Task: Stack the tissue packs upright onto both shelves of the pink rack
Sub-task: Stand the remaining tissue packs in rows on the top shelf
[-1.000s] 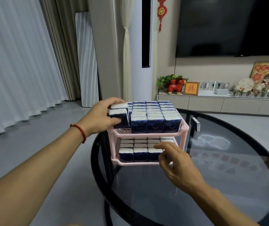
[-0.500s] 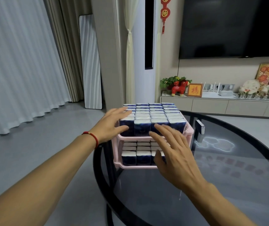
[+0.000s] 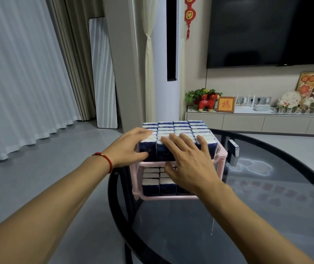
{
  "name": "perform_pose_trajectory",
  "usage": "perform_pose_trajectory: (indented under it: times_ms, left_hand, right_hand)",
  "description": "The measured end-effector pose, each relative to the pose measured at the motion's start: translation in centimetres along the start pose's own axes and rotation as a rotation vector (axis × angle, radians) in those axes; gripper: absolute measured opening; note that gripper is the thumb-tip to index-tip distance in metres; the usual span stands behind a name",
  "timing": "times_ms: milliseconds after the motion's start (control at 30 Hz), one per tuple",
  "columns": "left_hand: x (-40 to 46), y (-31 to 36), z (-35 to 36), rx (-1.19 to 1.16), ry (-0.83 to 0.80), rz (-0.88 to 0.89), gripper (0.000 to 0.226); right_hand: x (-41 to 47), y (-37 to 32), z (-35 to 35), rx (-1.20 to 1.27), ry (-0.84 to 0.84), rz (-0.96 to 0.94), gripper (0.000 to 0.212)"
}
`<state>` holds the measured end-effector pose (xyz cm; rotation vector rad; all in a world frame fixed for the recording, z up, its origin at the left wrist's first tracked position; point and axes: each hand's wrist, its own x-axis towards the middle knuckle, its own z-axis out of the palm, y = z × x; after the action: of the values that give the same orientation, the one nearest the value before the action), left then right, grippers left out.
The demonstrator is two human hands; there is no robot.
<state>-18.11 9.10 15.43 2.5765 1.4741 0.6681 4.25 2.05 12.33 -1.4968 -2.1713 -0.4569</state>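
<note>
- Fingers (image 3: 173, 139) of right hand (image 3: 188, 164) and left hand (image 3: 127, 147) spread flat, gripping nothing, resting on upright tissue packs (image 3: 180, 130).
- Packs fill both shelves of pink rack (image 3: 221, 156) on glass surface (image 3: 266, 206).

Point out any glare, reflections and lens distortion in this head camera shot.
Head view: the round dark glass table mirrors the room, with a bright white reflection near the small silver box; the wide lens bows the white curtains and stretches both forearms at the bottom corners; the blue-and-white tissue packs and pink plastic rack look sharp, evenly lit, without harsh shadows.
</note>
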Motion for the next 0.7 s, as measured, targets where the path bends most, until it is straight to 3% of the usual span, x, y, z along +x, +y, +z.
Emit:
perform_pose_trajectory:
  times_ms: [400, 700]
  left_hand:
    - [-0.6, 1.0, 0.6, -0.141, -0.035, -0.030, 0.078]
    - [-0.9, 0.9, 0.5, -0.267, -0.035, -0.025, 0.097]
  right_hand:
    - [-0.4, 0.7, -1.2, 0.016, -0.069, -0.067, 0.081]
    - [-5.6, 3.3, -2.3, 0.053, 0.207, -0.155, 0.061]
